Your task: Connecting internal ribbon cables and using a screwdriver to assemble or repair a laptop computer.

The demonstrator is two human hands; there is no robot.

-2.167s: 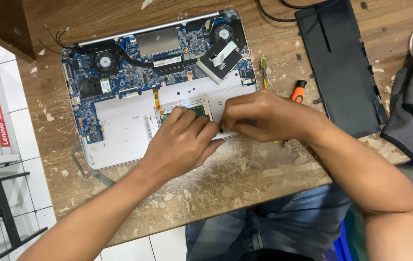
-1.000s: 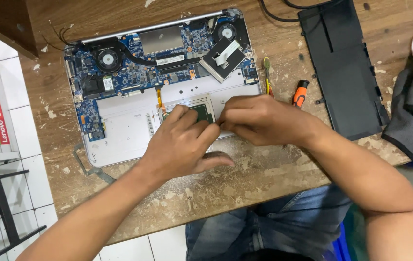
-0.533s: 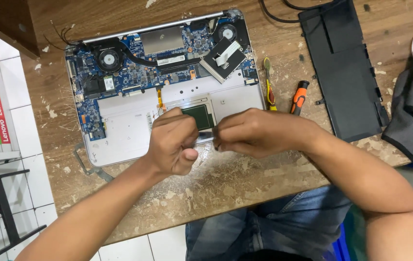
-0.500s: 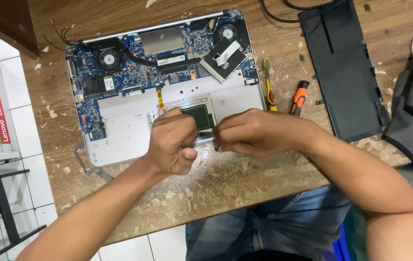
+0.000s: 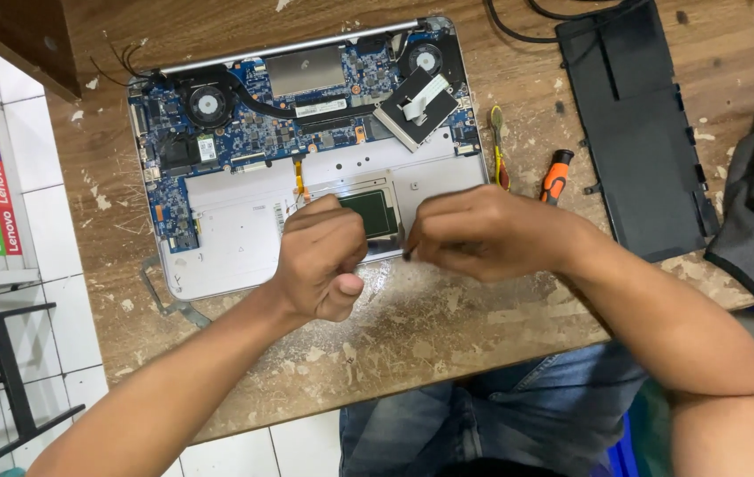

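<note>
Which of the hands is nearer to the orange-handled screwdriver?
Right. The right hand lies just beside the orange-handled screwdriver; the left hand is farther away, past the green board.

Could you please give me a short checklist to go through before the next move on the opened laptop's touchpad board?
1. Both hands at the part: ok. The left hand and right hand flank the green touchpad board.
2. Grip on the board: cannot tell, fingertips are hidden.
3. Orange flex cable above the board free: cannot tell, too small.
4. Battery out: ok. The black battery pack lies apart, right of the laptop.
5. Tool within reach: ok. The orange-handled screwdriver lies beside the right hand.
6. Bench clean: not ok, it is scuffed and flecked with debris.
</note>
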